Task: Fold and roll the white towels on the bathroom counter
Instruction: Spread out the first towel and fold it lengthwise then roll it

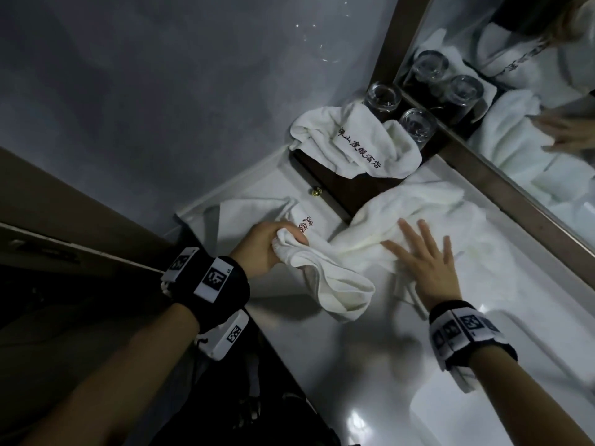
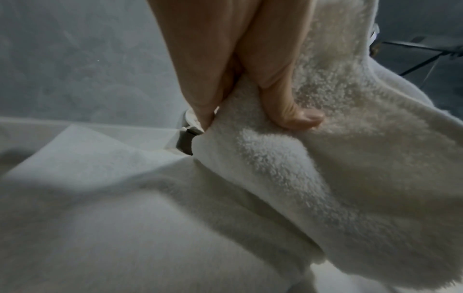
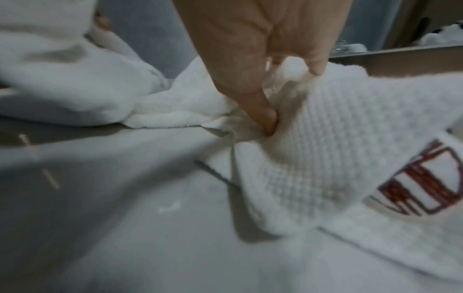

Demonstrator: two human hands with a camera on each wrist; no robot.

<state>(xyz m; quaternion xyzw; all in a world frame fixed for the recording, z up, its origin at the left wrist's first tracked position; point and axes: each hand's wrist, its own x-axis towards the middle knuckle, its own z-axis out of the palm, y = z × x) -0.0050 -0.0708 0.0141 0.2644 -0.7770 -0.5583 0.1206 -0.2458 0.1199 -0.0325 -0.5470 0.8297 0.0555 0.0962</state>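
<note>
Toward the left end of the counter point(image 1: 338, 365): one end of the towel point(image 1: 341, 284) bunched in the left hand point(image 1: 257, 249), fingers and thumb curled tight round it, a loose loop sagging toward the front edge. Further right, near mid-counter: the right hand point(image 1: 428, 265) laid flat on what looks like the same towel, fingers straight and spread, pinning it. Long axis running left to right between the two hands, then on toward the back edge under the mirror point(image 1: 531, 123). Probably straightening before a first fold: pull leftward against the pinning palm, left hand nearer the free end. At the back left corner: a lettered towel point(image 1: 354, 140) draped over a dark box point(image 1: 338, 185), beside two glasses point(image 1: 383, 98).
</note>
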